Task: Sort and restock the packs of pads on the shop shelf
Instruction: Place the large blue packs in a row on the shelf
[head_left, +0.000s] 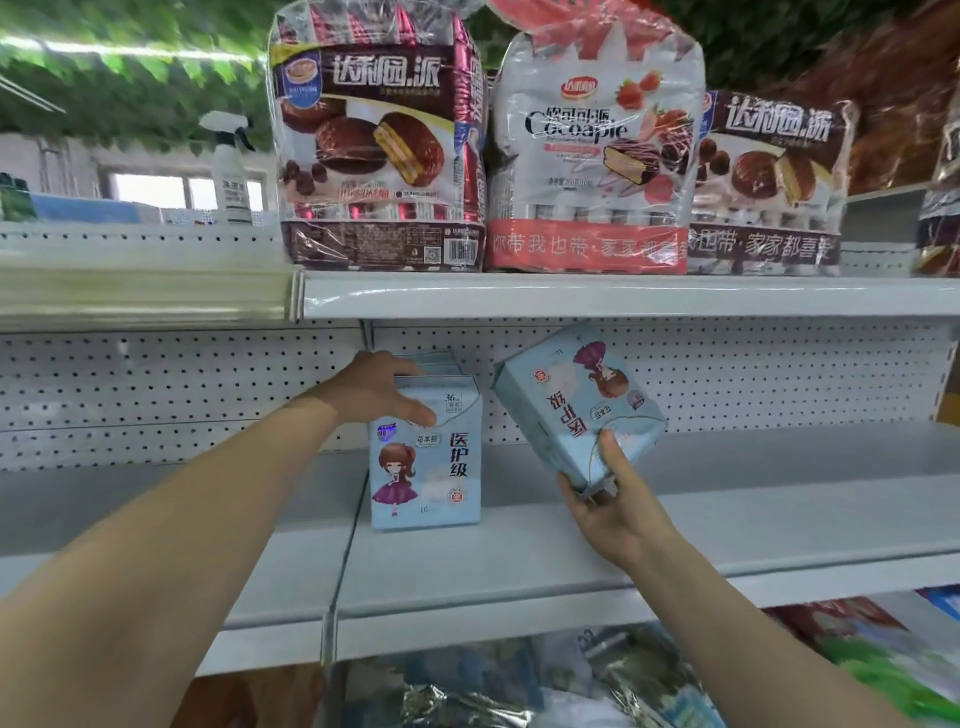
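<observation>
Packs of pads (426, 467) stand in a short row, front to back, on the white shelf (727, 519), directly under the left hand (379, 389). Its fingers curl over their tops and its thumb presses the front pack's face. Just to the right of that hand, the right hand (613, 509) pinches a loose pack (576, 405) by its lower corner, thumb on the printed face and fingers underneath. This pack hangs tilted in the air, clear of the shelf and a little apart from the row, with its printing upside down.

The step looks like adding this pack to the display. To do it well, it should probably be turned over so the cartoon girl stands upright and faces out. It could then go on the bare shelf just right of the left hand, flush with the front pack. The left hand would best brace the row so that nothing topples.

The front pack reads "医护级", "花本目", "36" and a small "10". Above both hands, snack bags (379, 156) read "达利园·派" and "Cocoapie".
</observation>
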